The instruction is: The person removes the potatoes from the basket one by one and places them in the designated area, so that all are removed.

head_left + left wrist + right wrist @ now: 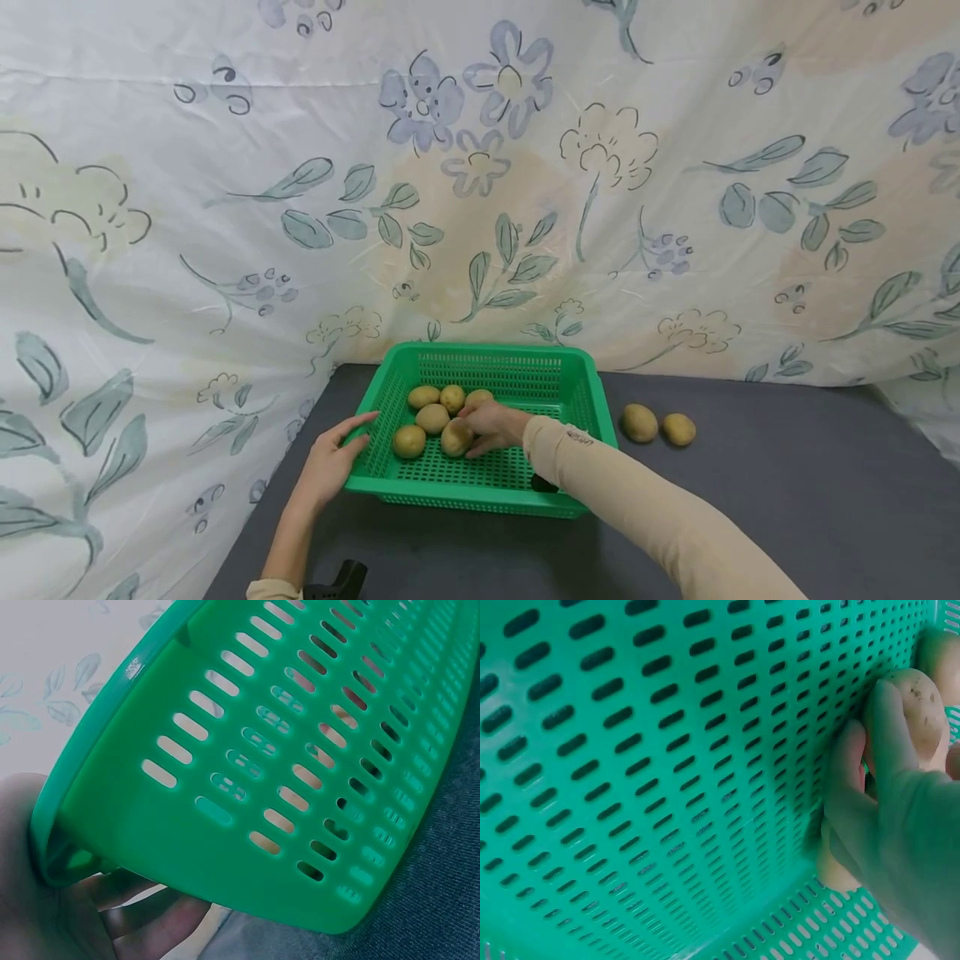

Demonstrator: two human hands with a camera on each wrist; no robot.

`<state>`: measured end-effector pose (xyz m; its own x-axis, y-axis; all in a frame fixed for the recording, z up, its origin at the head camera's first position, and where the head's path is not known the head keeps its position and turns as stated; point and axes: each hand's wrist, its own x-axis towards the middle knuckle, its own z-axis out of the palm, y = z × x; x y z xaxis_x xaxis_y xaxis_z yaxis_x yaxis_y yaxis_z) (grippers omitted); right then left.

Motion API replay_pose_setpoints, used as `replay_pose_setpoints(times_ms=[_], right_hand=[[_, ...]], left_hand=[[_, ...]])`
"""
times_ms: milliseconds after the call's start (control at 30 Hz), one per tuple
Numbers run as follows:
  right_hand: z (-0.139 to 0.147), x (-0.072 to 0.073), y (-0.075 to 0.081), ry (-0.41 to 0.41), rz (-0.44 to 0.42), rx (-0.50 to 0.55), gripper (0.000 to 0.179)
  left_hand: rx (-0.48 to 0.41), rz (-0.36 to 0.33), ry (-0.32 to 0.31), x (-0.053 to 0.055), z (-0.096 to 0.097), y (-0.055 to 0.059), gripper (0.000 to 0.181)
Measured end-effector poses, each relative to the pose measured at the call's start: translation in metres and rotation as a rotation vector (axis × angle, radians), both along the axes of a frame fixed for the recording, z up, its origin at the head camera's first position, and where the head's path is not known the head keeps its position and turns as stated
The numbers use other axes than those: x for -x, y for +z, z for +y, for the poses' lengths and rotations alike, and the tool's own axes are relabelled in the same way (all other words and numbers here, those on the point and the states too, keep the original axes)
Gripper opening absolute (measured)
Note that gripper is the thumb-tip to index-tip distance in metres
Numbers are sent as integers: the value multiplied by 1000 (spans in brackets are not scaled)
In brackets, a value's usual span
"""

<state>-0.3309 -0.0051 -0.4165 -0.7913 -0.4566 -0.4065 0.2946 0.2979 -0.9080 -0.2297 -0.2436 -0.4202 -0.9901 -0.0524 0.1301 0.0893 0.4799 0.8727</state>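
A green plastic basket (487, 497) with slotted walls stands on the dark table, several potatoes (432, 419) grouped in its left half. My left hand (327, 467) is at the basket's left rim; in the left wrist view the fingers (161, 922) reach under the rim's lip, holding it. Inside the basket, my right hand (492, 423) grips a potato (456, 437) near the front of the group. The right wrist view shows its fingers (894, 724) laid along a spotted potato (919, 705), with another potato (836, 866) partly hidden below the hand.
Two more potatoes, a larger one (640, 423) and a smaller one (678, 429), lie on the table (787, 475) right of the basket. A floral cloth (480, 208) hangs close behind the basket and along the left side.
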Motion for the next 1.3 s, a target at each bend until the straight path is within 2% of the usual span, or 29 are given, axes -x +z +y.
replay_pose_setpoints(times_ms=[233, 433, 633, 867, 1000, 1300], right_hand=[[-4, -4, -2, -69, 76, -38, 36], [-6, -7, 0, -79, 135, -66, 35], [-6, -7, -1, -85, 131, -70, 35], [-2, -5, -3, -41, 135, -85, 38], [2, -3, -2, -17, 119, -35, 40], [10, 5, 9, -10, 33, 69, 46]], left_hand=[[7, 16, 11, -3, 3, 1, 37], [18, 22, 16, -2, 4, 1, 37], [19, 12, 14, -3, 5, 0, 37], [16, 3, 19, -3, 5, -4, 37], [14, 9, 20, -1, 4, -6, 37], [5, 9, 5, -1, 0, 0, 37]])
